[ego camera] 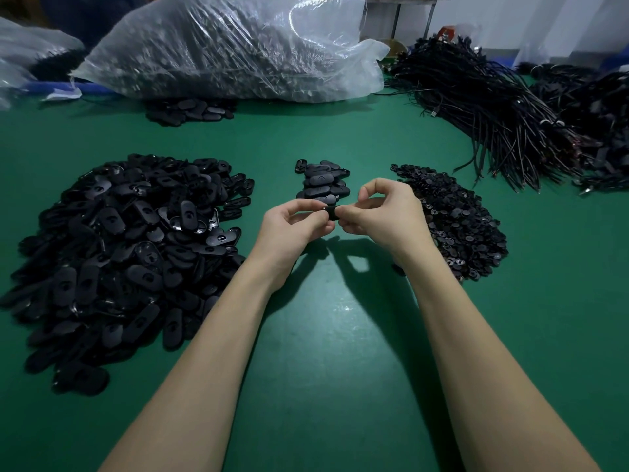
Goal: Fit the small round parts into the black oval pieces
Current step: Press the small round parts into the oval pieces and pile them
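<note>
Black oval piece (332, 212) pinched above mid-worktop (340, 318) between left hand (292, 223) and right hand (381, 212), fingers clamped on it; round part apparently hidden. Press squarely, evenly.

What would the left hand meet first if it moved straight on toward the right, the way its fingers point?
The left hand would meet the right hand first: both pinch the same black piece, so their fingertips are almost touching.

No legible text, seemingly.
</note>
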